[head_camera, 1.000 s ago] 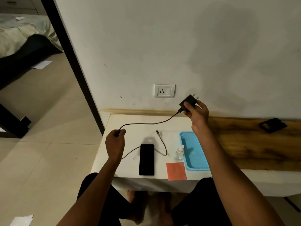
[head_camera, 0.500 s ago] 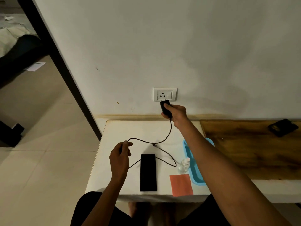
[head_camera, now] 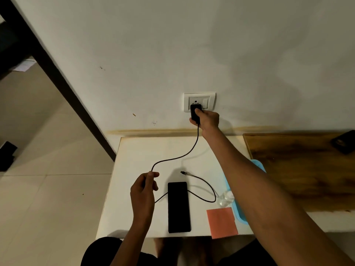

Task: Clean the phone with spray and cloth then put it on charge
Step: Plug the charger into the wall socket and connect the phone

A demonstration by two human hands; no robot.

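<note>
A black phone (head_camera: 178,207) lies flat on the white table (head_camera: 134,150), screen dark. My right hand (head_camera: 208,118) grips the black charger adapter (head_camera: 195,111) and holds it against the white wall socket (head_camera: 199,101). From it the black cable (head_camera: 184,155) loops down to my left hand (head_camera: 143,191), which pinches it left of the phone. The cable's free plug end (head_camera: 182,172) lies on the table just above the phone. A small clear spray bottle (head_camera: 226,198) stands right of the phone, with an orange cloth (head_camera: 222,222) in front of it.
A blue tray (head_camera: 257,166) sits under my right forearm, mostly hidden. A wooden surface (head_camera: 307,169) joins the table on the right, with a dark object (head_camera: 343,144) at its far end. A dark door frame (head_camera: 57,81) and tiled floor lie to the left.
My right hand has carried the adapter from the right of the socket up onto the socket. My left hand keeps its pinch on the cable. The view has moved closer.
</note>
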